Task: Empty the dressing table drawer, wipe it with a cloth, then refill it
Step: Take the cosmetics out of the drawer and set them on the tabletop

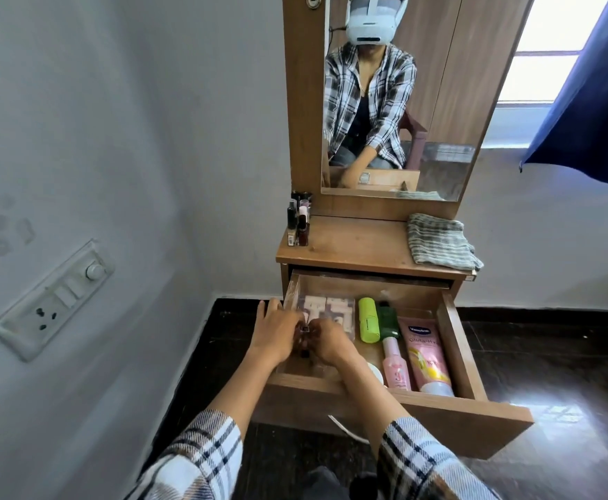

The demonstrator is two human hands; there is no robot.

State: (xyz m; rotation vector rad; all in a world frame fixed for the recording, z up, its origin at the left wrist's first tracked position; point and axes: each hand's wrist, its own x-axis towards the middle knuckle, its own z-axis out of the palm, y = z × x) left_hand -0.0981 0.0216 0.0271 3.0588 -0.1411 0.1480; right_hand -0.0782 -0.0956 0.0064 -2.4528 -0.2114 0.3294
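The drawer [457, 341] of the dressing desk [349, 247] is being kept pulled out, and it is not yet emptied. Both hands are being held together over its left part. The left hand [275, 332] and the right hand [327, 339] are meeting around some small dark bottles [304, 332], and the fingers of both hands are being curled around them; how many bottles are being grasped cannot be told, because the hands are covering them. Just behind the hands, a clear plastic box [327, 308] with pale small items is lying in the drawer.

In the right part of the drawer, a lime green container [368, 320], a dark green bottle [388, 321], a pink bottle [396, 366] and a pink Vaseline tube [428, 355] are lying side by side. A white round item [376, 373] is being partly hidden beside the right forearm.

On the desk top, a group of nail polish bottles [299, 220] is standing at the left back corner. A folded striped cloth [439, 241] is lying at the right side, well apart from them. The person is being reflected in the mirror [439, 102] above.
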